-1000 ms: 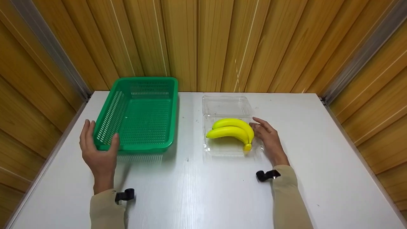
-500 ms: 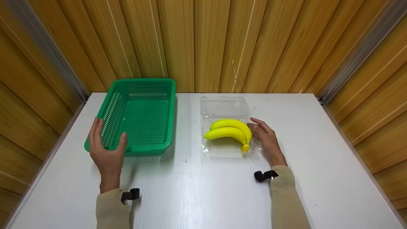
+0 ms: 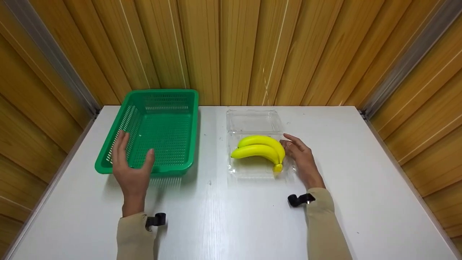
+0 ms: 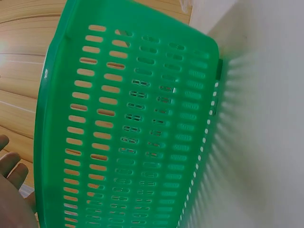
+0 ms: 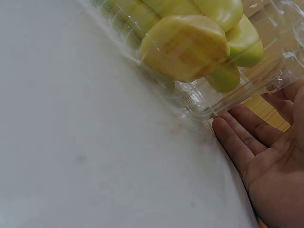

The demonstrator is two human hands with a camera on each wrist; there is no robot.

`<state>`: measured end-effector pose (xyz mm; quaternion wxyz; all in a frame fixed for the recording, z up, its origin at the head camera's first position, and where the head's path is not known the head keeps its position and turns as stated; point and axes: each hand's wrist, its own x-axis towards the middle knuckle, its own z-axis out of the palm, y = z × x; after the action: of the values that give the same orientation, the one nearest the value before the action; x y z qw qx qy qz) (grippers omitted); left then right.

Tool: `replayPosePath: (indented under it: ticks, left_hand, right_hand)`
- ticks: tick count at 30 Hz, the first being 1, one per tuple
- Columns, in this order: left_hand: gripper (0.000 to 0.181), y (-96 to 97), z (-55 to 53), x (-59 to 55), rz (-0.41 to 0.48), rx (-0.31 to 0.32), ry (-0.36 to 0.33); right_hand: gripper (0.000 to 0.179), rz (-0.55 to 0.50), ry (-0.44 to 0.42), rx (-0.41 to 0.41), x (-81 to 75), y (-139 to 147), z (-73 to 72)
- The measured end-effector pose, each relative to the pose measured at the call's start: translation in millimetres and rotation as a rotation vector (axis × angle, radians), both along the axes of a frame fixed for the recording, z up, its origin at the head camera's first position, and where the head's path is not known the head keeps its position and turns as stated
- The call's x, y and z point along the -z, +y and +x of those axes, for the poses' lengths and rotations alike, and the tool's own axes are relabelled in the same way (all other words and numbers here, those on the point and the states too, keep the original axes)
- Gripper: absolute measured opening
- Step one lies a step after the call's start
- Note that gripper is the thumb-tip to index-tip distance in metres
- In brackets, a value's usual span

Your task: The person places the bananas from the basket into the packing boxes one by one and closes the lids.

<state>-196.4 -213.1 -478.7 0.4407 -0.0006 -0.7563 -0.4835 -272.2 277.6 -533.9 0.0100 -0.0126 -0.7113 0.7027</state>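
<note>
A green perforated plastic basket stands at the left back of the table in the head view. My left hand is over its near rim, fingers and thumb spread, holding nothing. In the left wrist view the basket's slotted wall fills the middle, with fingers at the left edge. A clear plastic clamshell container lies with its lid folded back; a bunch of yellow bananas rests in its base. My right hand is at the container's right side, its fingertips right by the wall in the right wrist view.
The white table carries both containers. A wood-panelled wall rises close behind the basket and the clamshell's lid, and similar walls flank both sides.
My left hand has moved right, from the basket's near left corner along its front rim. The view has shifted slightly. My right hand, the bananas and the container keep their places.
</note>
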Motion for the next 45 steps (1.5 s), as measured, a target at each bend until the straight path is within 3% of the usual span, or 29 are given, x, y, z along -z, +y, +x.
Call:
replayPosePath:
  ticks: [18, 30, 36, 45]
  left_hand:
    - [0.069, 18.9, -6.7, 2.9, -0.004, 0.079, 0.068]
    - [0.068, 42.3, -5.8, -8.9, 0.008, 0.121, 0.073]
    - [0.07, 46.9, -8.9, -4.8, 0.02, 0.16, 0.071]
    - [0.071, 57.5, -13.8, -5.0, 0.003, 0.188, 0.123]
  right_hand:
    - [0.048, 0.041, 0.003, -0.027, -0.5, 0, 2.8]
    - [0.046, 0.052, -0.003, -0.011, 0.3, -1, 1.3]
    - [0.046, 0.027, -0.003, -0.012, -1.2, -2, 2.1]
    - [0.046, 0.042, -0.024, -0.009, -1.7, 0, 2.2]
